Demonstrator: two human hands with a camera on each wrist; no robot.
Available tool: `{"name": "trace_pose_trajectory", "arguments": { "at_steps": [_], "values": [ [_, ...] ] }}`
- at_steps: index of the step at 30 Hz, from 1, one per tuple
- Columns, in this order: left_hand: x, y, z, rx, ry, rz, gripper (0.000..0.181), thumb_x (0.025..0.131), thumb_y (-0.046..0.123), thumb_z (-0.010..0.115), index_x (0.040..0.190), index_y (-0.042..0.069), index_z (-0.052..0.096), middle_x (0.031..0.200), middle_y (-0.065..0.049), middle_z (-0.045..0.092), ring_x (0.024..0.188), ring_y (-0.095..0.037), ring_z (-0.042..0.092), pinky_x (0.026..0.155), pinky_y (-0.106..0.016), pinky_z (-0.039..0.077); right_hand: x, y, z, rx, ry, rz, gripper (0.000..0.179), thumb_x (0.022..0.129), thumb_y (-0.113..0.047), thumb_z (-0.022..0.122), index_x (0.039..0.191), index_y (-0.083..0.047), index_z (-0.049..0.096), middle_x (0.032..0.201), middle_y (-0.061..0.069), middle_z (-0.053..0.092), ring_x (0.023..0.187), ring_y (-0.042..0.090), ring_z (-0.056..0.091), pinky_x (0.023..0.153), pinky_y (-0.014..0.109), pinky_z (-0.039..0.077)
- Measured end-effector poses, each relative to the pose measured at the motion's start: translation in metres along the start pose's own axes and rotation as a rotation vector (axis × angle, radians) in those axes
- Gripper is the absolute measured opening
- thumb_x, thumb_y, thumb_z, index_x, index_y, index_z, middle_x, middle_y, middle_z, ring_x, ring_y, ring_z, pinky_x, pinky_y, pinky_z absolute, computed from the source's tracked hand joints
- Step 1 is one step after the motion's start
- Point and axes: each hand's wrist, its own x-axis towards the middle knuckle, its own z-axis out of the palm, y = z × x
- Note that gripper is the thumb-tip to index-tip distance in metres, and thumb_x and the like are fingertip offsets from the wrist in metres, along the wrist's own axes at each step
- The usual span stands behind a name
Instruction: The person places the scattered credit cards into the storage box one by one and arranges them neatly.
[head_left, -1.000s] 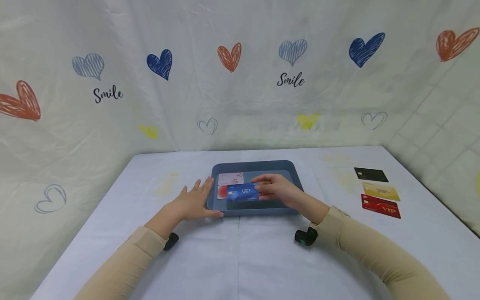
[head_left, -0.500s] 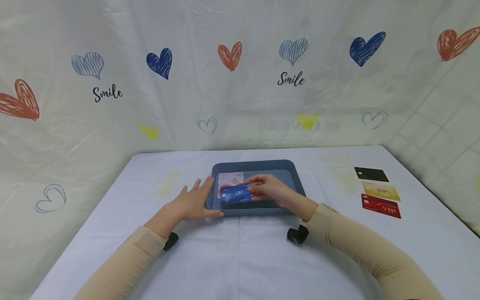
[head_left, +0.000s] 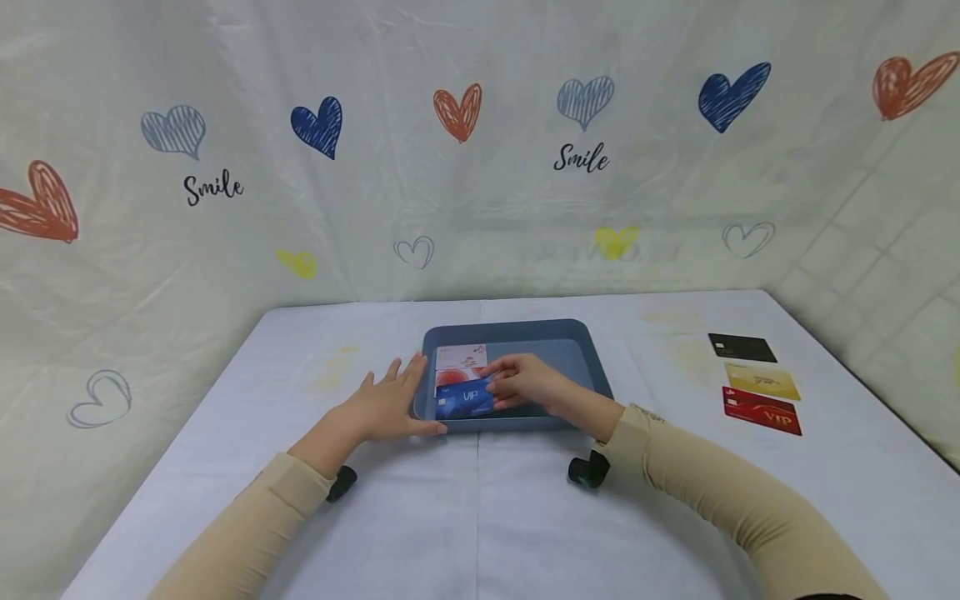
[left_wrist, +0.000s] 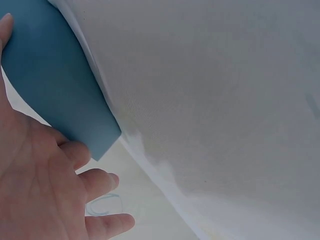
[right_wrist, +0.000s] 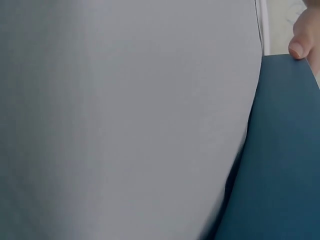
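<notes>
I watch the left hand, fingers spread, touching the blue-grey tray at its eight o'clock corner, where the right hand pinches the blue VIP card by its right edge; beyond, at ten, a pink card

Both sleeves are beige; a black left camera sits at its cuff's three o'clock, the black right camera at eight.

blue VIP card: shifted left, toward near tray rim; right hand: likewise
</notes>
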Motion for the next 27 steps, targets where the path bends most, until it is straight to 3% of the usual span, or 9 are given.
{"name": "trace_pose_trajectory", "arguments": {
  "at_steps": [8,13,18,27],
  "values": [
    [-0.0014,0.0012,-0.0014,-0.002,0.001,-0.002,0.121,0.084,0.074,0.066,0.165,0.004,0.008,0.171,-0.013,0.009,0.154,-0.043,0.009,0.116,-0.071,0.01,-0.0003,0.0006,0.0054,-0.082,-0.009,0.006,0.034,0.098,0.001,0.066,0.131,0.008,0.061,0.094,0.013,0.068,0.071,0.016,0.07,0.073,0.032,0.061],
    [-0.0021,0.0017,-0.0018,-0.001,0.006,0.001,0.121,0.084,0.074,0.066,0.165,0.004,0.009,0.171,-0.013,0.009,0.154,-0.043,0.01,0.116,-0.072,0.01,0.0017,0.0025,0.0059,-0.274,0.01,-0.022,0.045,0.088,-0.004,0.08,0.13,0.003,0.065,0.095,0.01,0.069,0.083,0.017,0.066,0.078,0.031,0.059],
    [-0.0026,0.0016,-0.0017,0.001,0.007,0.007,0.121,0.084,0.073,0.066,0.164,0.004,0.009,0.171,-0.013,0.01,0.154,-0.043,0.01,0.116,-0.072,0.011,0.0024,0.0022,0.0058,-0.478,-0.016,-0.078,0.046,0.084,-0.003,0.084,0.128,-0.002,0.069,0.094,0.005,0.067,0.088,0.018,0.058,0.076,0.027,0.054],
    [-0.0031,0.0008,-0.0016,0.009,0.004,0.014,0.12,0.085,0.073,0.066,0.164,0.002,0.01,0.171,-0.014,0.01,0.154,-0.044,0.011,0.116,-0.072,0.011,0.0004,-0.0013,0.0088,-0.639,-0.071,-0.153,0.044,0.084,-0.001,0.082,0.126,-0.003,0.069,0.084,0.002,0.06,0.076,0.015,0.052,0.065,0.023,0.047]
  ]
}}
